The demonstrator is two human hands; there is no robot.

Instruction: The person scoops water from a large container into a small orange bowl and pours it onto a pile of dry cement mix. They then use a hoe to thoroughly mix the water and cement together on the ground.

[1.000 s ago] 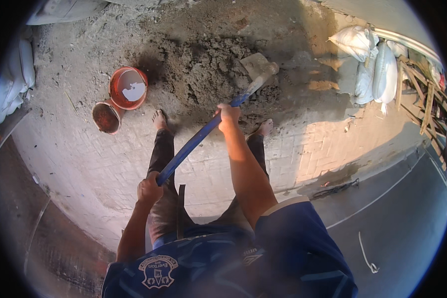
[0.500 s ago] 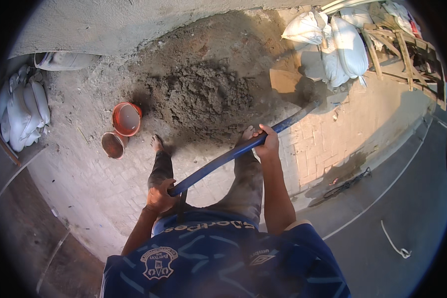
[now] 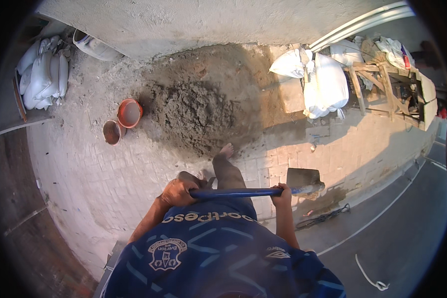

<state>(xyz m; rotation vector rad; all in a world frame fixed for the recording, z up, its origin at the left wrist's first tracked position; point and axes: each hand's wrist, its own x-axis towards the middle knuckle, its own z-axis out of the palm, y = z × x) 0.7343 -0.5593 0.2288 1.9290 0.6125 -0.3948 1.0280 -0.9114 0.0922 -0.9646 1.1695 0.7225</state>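
A shovel with a blue shaft (image 3: 236,193) lies level across the front of my body. Its grey, square-edged blade (image 3: 304,179) is out to the right above the paving, and no heap of mix shows on it. My left hand (image 3: 180,191) is wrapped round the shaft's left end. Close to the blade, my right hand (image 3: 282,194) grips the shaft. Beyond my feet rises a heap of wet grey mortar (image 3: 193,116), apart from the shovel.
Two orange buckets stand left of the heap: one holds greyish liquid (image 3: 130,113), the other (image 3: 113,132) is dirty inside. White sacks (image 3: 328,84) lean at the back right beside a wooden frame (image 3: 385,92). More sacks (image 3: 47,74) lie far left. A wall (image 3: 184,22) runs behind.
The shovel has swung nearer my body and turned level, its blade coming back from the sacks. My right hand moved right and nearer, and my view shifted.
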